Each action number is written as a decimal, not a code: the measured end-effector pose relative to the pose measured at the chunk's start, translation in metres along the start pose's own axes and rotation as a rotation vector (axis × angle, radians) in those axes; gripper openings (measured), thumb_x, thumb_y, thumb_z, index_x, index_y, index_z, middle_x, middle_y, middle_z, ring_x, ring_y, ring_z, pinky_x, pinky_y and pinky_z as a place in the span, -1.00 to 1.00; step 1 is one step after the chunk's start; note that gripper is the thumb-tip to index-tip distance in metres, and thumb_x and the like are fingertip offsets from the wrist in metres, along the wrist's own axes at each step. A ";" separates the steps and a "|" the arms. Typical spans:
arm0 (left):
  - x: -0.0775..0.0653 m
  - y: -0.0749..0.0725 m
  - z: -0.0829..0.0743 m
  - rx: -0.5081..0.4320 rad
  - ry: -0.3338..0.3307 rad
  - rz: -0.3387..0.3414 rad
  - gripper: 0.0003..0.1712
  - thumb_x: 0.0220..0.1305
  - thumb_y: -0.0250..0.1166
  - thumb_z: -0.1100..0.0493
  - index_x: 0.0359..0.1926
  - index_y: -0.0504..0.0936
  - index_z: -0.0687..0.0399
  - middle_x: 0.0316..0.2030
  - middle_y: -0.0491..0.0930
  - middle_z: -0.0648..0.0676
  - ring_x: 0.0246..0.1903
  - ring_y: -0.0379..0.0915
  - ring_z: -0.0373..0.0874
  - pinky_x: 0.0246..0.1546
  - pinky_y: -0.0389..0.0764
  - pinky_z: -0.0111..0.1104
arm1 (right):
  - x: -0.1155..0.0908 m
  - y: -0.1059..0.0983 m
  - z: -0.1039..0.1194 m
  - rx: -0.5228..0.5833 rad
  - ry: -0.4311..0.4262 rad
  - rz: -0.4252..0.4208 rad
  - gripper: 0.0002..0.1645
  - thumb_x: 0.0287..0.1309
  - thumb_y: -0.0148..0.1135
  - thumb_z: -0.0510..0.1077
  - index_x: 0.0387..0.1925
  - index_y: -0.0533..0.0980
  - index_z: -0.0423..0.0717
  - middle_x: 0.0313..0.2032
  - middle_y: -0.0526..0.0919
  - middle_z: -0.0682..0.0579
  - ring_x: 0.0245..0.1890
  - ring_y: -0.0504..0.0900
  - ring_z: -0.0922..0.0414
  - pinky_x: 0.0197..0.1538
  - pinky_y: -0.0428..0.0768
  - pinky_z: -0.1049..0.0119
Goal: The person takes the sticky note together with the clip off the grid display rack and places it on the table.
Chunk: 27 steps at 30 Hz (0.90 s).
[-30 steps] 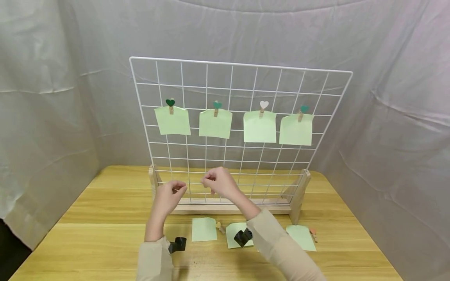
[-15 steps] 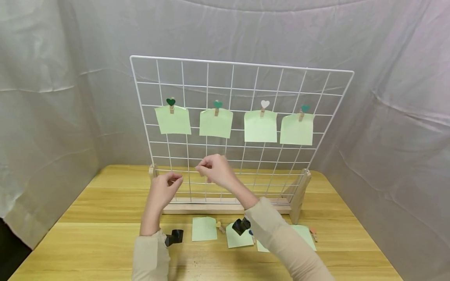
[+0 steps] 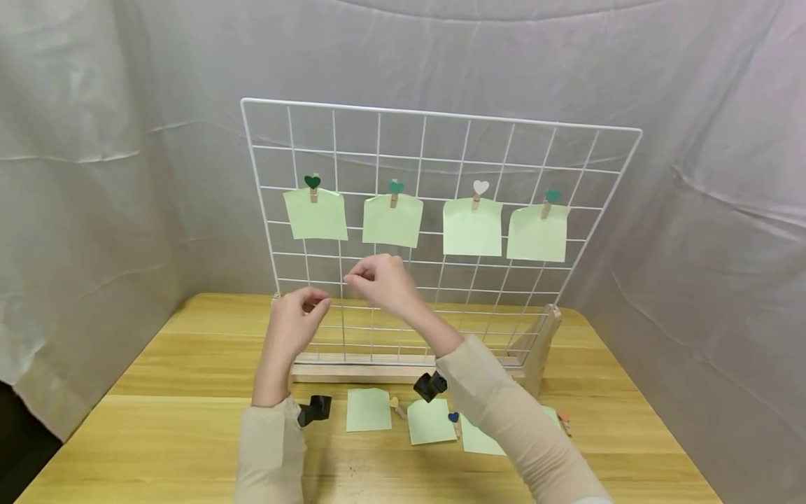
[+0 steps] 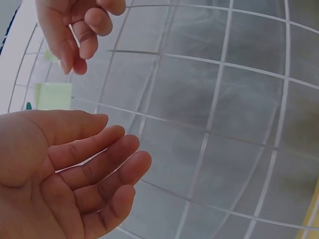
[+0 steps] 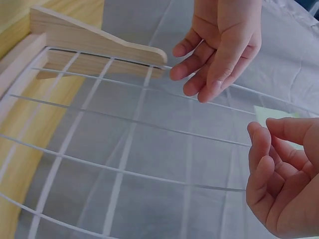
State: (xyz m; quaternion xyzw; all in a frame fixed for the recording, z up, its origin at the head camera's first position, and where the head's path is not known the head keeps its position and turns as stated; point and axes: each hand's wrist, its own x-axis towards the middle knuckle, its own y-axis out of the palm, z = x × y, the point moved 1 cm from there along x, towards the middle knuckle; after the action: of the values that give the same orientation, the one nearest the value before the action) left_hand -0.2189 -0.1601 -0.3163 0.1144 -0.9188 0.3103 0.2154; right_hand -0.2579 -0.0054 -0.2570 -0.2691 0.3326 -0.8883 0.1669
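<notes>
Left grip (image 3: 292,323) and right grip (image 3: 384,285) have both risen since the earlier frame and now sit nearer the row of hung notes (image 3: 393,222) above them. Both look relaxed, fingers loosely bent, with nothing seen held in either; on the right one, thumb and forefinger tips come together. They face each other, apart, the right one higher. Behind both stands the white wire grid (image 3: 441,115), where the four green notes hang under wooden heart clips (image 3: 396,186). Below the grips, loose notes (image 3: 368,411) lie on the surface (image 3: 157,413), some partly hidden by the right sleeve (image 3: 510,420).
</notes>
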 end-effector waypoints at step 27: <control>0.034 -0.038 -0.039 -0.113 0.094 -0.448 -0.83 0.14 0.17 0.31 -0.31 0.59 0.38 -0.34 0.54 0.22 -0.36 0.48 -0.05 -0.41 0.41 -0.50 | 0.046 -0.039 0.061 -0.067 -0.138 -0.112 -0.74 0.19 0.08 -0.12 -0.11 0.52 -0.09 -0.62 0.60 -0.02 -0.82 0.38 0.16 -0.74 0.21 0.45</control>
State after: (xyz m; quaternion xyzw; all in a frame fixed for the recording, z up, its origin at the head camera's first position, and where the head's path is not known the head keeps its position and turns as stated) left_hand -0.2235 -0.1682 -0.2527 0.2888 -0.8754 0.2076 0.3274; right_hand -0.2632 -0.0299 -0.1747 -0.3534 0.3344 -0.8639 0.1303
